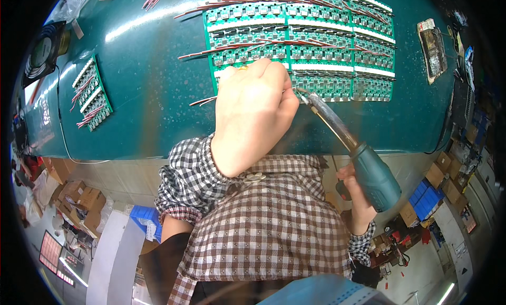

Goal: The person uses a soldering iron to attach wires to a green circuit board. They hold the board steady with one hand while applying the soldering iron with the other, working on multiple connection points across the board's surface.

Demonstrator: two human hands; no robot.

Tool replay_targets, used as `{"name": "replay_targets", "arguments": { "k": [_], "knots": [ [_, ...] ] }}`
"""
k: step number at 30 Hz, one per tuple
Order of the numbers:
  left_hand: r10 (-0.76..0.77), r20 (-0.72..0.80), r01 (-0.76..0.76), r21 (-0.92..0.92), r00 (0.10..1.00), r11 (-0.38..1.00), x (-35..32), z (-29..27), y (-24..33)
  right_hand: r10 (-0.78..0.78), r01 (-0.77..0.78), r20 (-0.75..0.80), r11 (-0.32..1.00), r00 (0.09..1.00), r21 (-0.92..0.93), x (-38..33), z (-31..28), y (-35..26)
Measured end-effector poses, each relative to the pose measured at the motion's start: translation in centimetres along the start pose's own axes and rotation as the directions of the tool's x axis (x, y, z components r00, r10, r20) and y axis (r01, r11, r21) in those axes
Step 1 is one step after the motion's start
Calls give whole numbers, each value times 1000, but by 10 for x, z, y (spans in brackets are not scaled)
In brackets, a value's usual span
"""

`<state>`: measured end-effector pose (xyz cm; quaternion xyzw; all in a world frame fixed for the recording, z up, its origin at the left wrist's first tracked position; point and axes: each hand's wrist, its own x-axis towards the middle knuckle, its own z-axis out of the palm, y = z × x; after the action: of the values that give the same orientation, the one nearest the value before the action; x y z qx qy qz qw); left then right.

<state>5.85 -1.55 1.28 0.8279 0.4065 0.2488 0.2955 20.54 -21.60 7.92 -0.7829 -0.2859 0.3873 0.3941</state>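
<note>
A small board lies at left. The left hand, fingers curled, tips hidden, grip indeterminable, covers the near-left part of the boards. Rightward, the right hand is wrapped around the iron, tip near the left fingers.

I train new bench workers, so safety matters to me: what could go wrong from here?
Burn: the tip of the soldering iron is close to the left hand; if hot, a slip by the right hand might scorch the fingers.

Stray contact: the circuit boards sit in tight rows, so the tip could touch a neighbouring part.

Snag: red wires jut past the boards' left edge, and a sleeve might catch one.
</note>
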Motion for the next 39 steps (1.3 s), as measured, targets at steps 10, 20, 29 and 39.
{"name": "replay_targets", "arguments": {
  "k": [10,20,29,39],
  "knots": [
    [8,20,-8,-2,1000,1000,-3,-1,-3,-19,19,-30,1000,999,-11,-2,7,-10],
    [-12,42,14,-48,999,999,4,-8,3,-232,351,-453,915,861,199,19,-37,-17],
    [-23,91,28,-52,996,998,5,-7,6,-231,339,-752,941,618,-11,106,-120,5],
    [-17,140,38,-151,990,988,1,-21,6,-82,409,-591,798,802,443,36,-57,3]
  ]
}}
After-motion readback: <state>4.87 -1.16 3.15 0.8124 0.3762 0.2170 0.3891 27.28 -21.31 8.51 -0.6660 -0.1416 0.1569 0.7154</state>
